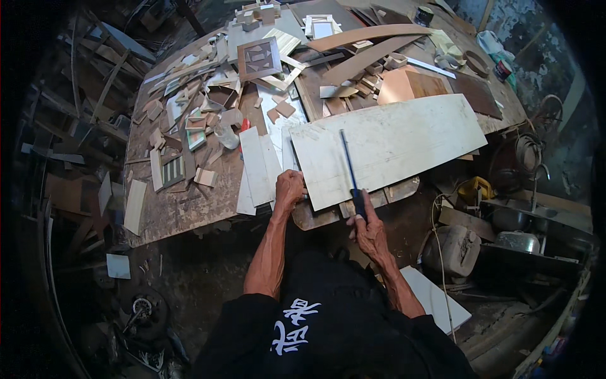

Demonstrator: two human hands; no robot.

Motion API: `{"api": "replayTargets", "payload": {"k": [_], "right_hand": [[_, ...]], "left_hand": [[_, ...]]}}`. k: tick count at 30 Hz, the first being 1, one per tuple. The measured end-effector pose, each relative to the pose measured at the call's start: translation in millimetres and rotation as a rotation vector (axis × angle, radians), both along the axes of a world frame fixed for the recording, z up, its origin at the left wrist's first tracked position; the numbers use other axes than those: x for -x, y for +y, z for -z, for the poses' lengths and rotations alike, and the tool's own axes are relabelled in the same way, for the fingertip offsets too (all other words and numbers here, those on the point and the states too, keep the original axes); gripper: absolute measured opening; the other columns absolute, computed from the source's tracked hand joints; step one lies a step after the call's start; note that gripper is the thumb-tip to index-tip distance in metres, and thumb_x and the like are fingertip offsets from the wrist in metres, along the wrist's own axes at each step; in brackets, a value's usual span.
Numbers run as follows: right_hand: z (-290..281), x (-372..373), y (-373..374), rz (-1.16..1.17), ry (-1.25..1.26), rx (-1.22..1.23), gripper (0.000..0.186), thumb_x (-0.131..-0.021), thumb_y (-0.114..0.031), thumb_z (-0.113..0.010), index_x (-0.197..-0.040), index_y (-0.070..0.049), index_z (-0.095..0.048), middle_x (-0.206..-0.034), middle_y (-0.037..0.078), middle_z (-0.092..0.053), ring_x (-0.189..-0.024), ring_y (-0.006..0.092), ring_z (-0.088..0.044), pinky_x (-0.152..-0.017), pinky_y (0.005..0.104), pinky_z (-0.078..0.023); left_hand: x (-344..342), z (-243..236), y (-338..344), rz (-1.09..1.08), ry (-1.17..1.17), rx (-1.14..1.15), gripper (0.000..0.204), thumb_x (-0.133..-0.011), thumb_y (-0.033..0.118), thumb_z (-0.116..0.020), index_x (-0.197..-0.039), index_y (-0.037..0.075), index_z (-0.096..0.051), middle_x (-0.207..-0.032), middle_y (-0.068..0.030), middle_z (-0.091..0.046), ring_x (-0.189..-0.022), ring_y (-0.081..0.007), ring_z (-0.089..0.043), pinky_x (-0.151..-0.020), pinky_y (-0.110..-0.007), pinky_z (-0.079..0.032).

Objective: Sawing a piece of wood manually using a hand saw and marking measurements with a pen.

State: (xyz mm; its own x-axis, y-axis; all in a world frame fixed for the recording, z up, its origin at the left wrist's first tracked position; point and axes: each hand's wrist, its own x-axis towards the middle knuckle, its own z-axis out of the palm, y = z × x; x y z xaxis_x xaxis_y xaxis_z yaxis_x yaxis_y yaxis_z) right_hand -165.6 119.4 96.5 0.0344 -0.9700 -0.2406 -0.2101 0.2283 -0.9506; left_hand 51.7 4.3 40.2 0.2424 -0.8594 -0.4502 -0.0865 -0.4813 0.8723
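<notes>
A long white board (394, 148) lies at a slant over the front edge of the workbench. My right hand (369, 237) is closed around the dark handle of a long thin-shafted tool (350, 161), perhaps a file or a screwdriver. Its shaft points away from me above the board's left half. My left hand (290, 187) is closed in a curl at the board's left edge, near its front corner. What those fingers grip, if anything, is hidden. Narrow pale boards (255, 167) lie just left of that hand.
The wooden workbench (183, 218) carries many offcuts, a square patterned panel (259, 59) and curved brown strips (372, 38). At the right are a dirty plastic jerrycan (451, 251), a hanging cord (435, 237) and a metal basin (517, 242). A white panel (435, 300) lies low at right.
</notes>
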Motion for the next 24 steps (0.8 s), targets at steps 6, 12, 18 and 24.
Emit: {"api": "replayTargets", "payload": {"k": [6, 12, 18, 24], "right_hand": [[13.6, -21.9, -27.9, -0.112, 0.176, 0.166, 0.056, -0.091, -0.009, -0.04, -0.145, -0.016, -0.025, -0.069, 0.01, -0.061, -0.052, 0.015, -0.055, -0.052, 0.0296, -0.048], [-9.0, -51.0, -52.2, -0.244, 0.328, 0.125, 0.062, -0.086, -0.006, -0.041, -0.145, -0.016, -0.024, -0.06, 0.013, -0.052, -0.055, 0.0225, -0.052, -0.054, 0.0356, -0.042], [11.1, -67.7, -61.4, -0.226, 0.541, 0.218, 0.067, -0.085, -0.005, -0.046, -0.146, -0.019, -0.022, -0.062, 0.015, -0.053, -0.055, 0.0261, -0.052, -0.055, 0.038, -0.041], [5.5, -75.4, -65.0, -0.209, 0.536, 0.19, 0.066, -0.084, -0.005, -0.044, -0.145, -0.019, -0.023, -0.068, 0.021, -0.057, -0.062, 0.0347, -0.058, -0.059, 0.0437, -0.043]], "left_hand": [[-27.5, 20.7, -58.2, -0.015, -0.455, 0.237, 0.038, -0.084, 0.033, -0.055, -0.096, -0.003, -0.059, -0.093, -0.0259, -0.063, -0.089, -0.0428, -0.059, -0.08, -0.046, -0.046], [-33.2, 14.6, -106.7, -0.028, -0.583, 0.411, 0.035, -0.085, 0.027, -0.054, -0.101, -0.005, -0.058, -0.097, -0.0253, -0.062, -0.092, -0.0379, -0.06, -0.083, -0.043, -0.045], [-40.5, 24.9, -133.5, -0.009, -0.006, 0.199, 0.031, -0.086, 0.025, -0.052, -0.095, -0.003, -0.063, -0.071, -0.0129, -0.062, -0.061, -0.0241, -0.059, -0.057, -0.036, -0.048], [-49.7, 33.5, -142.4, -0.011, 0.107, 0.193, 0.028, -0.082, 0.025, -0.06, -0.082, -0.003, -0.065, -0.062, -0.005, -0.056, -0.049, -0.0135, -0.048, -0.046, -0.031, -0.041]]}}
